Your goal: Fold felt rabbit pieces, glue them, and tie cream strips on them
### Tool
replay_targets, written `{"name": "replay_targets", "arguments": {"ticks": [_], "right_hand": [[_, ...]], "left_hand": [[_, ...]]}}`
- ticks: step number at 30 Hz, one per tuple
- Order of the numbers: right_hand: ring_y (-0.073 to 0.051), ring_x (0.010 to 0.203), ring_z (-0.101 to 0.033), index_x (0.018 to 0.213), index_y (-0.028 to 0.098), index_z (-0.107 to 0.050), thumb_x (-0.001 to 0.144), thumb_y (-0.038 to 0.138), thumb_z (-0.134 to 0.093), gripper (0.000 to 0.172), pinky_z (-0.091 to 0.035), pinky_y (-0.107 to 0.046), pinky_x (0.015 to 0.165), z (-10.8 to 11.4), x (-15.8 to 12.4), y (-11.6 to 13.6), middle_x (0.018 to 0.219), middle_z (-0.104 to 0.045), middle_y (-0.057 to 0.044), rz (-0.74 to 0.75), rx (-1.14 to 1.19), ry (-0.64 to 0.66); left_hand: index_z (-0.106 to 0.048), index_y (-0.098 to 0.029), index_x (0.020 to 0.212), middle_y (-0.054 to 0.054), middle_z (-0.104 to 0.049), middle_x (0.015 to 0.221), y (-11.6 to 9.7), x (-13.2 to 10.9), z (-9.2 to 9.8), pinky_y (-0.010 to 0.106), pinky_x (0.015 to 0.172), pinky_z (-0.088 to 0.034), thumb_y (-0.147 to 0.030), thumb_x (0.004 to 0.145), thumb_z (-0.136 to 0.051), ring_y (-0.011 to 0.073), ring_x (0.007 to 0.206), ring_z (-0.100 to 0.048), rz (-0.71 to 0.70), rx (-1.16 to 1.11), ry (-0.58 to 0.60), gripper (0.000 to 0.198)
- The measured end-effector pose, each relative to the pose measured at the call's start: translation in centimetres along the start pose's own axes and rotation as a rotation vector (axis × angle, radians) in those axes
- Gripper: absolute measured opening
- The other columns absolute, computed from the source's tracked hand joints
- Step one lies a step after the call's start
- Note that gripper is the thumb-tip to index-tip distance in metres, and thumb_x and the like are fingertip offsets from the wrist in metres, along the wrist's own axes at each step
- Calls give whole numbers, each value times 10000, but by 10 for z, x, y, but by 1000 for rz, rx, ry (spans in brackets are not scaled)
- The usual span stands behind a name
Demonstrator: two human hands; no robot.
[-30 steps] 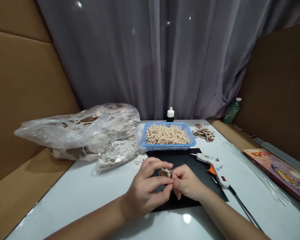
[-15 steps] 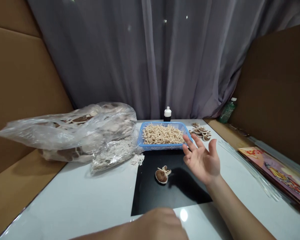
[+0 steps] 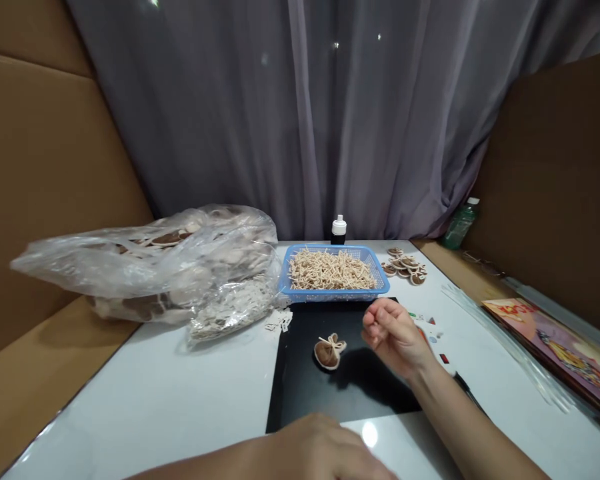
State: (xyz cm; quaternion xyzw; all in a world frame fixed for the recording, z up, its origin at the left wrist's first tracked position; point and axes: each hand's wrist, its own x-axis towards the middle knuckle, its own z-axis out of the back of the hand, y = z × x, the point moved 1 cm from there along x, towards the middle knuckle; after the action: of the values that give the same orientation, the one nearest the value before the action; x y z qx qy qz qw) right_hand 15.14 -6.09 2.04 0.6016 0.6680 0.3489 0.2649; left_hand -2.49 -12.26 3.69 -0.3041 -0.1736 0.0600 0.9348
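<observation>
A small brown felt piece (image 3: 327,355) with a cream edge and a cream cord bow lies on the black mat (image 3: 300,400). My right hand (image 3: 393,333) hovers over the right side of the mat, apart from the piece, with its fingers curled in and nothing visible in them. At the bottom edge is my left hand (image 3: 320,450), back upward and nearest the mat's front edge; its fingers run out of the picture.
Behind the mat stands a blue basket (image 3: 334,295) full of short cream cord pieces. Clear plastic bags (image 3: 180,267) fill the left side. More brown felt pieces (image 3: 407,265) are piled at the right, and a black bottle with a white cap (image 3: 339,229) stands at the back.
The fingers of my right hand have curled from spread to closed, and the hand is slightly lower. My left hand has shifted a little to the right. The felt piece stays on the mat.
</observation>
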Motion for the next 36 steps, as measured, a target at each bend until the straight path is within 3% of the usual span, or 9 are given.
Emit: {"name": "replay_targets", "arguments": {"ticks": [3,8,12,15,20,24,27,32,36], "right_hand": [[-78,456,-473,631,181,-559,604,370,-777,290,-372,-201,463,5,6,-3,541,-585,31,60,-96,-80],[-158,553,-539,555,174,-578,795,495,-530,403,-396,-277,566,15,8,21,530,-587,-33,215,-897,-227],[-247,760,-607,647,196,-672,826,473,-455,395,-406,-329,656,41,-17,56,826,-683,-115,159,-1659,-280],[-243,596,-612,596,195,-654,806,520,-435,445,-401,-320,545,72,-43,68,683,-676,-129,-33,-1855,-465],[-234,545,-630,766,208,-682,745,392,-532,238,-438,-306,504,97,-71,59,652,-705,-84,48,-1704,-549],[-202,625,-648,843,209,-684,807,385,-537,232,-491,-282,502,74,-81,40,801,-709,-71,383,-1338,-367],[-227,829,-644,822,206,-675,815,311,-555,161,-512,-327,695,52,-81,25,902,-691,-82,505,-1354,-276],[-208,642,-627,784,196,-656,841,343,-512,213,-477,-315,583,28,-70,2,728,-684,-60,154,-1357,-234],[-203,745,-640,1039,175,-612,764,364,-613,334,-510,-288,582,5,-55,-20,898,-683,-86,-40,-1067,-95]], "left_hand": [[-640,-232,897,46,-720,810,8,0,28,255,620,-446,-379,904,-375,177,720,-657,103,228,32,303],[-669,-184,693,76,-667,643,50,-17,87,292,576,-423,-331,866,-427,234,627,-637,888,660,-6,332],[-657,-214,983,87,-676,968,72,-22,81,339,738,-454,-441,832,-473,268,894,-627,772,493,-85,329],[-538,-214,1211,108,-591,1191,76,-21,56,371,840,-444,-597,659,-612,307,1058,-558,715,356,-103,676],[-323,-224,1374,120,-499,1315,79,-18,35,411,914,-409,-602,660,-607,315,1169,-470,711,238,-159,857],[-374,-241,1330,109,-511,1289,80,-16,37,396,913,-408,-586,673,-600,301,1162,-476,693,245,-263,775],[-429,-224,1275,92,-606,1127,82,-16,37,345,780,-456,-530,721,-572,264,982,-584,773,185,-275,649],[-587,-199,1040,22,-671,815,81,-9,30,286,636,-448,-401,746,-580,184,701,-612,790,-68,-276,356],[-593,-155,841,27,-670,778,70,-1,27,255,631,-472,-381,751,-599,141,678,-618,823,-557,-478,243]]}}
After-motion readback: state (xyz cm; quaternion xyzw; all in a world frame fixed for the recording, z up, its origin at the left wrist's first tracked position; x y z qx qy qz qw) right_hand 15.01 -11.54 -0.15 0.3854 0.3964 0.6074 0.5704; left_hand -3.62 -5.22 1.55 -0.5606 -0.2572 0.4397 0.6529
